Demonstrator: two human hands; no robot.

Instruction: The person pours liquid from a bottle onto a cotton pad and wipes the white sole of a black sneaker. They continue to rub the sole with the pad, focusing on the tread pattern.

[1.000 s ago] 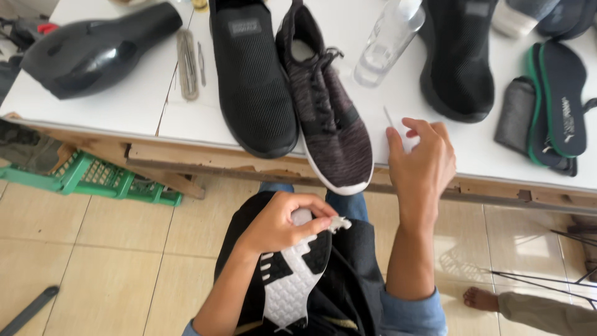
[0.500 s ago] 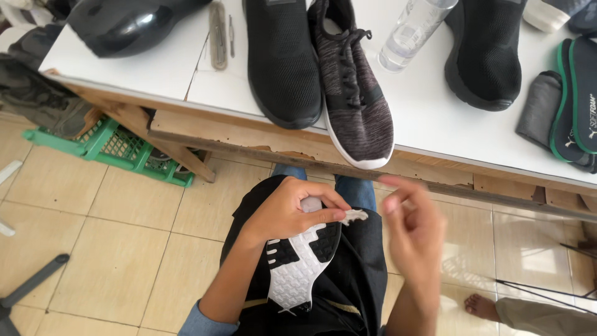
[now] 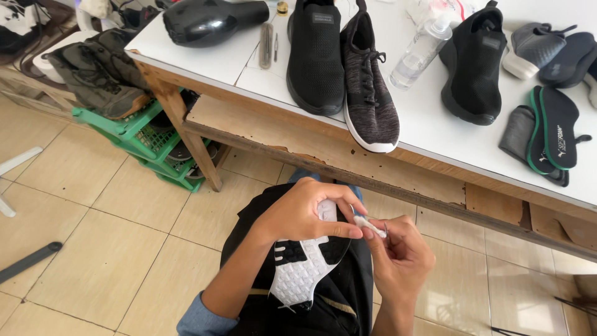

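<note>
Left grip (image 3: 305,214) curls over upturned sole (image 3: 298,270).

Black hairdryer (image 3: 208,20), plastic bottle (image 3: 420,53) and insoles (image 3: 550,127) on table (image 3: 435,134).

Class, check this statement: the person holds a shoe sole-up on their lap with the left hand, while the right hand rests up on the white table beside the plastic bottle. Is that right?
Not quite. The head view shows the right hand down at the lap, pinching a small white piece at the shoe, close to the left hand. It is nowhere near the plastic bottle on the white table. The rest holds.
</note>
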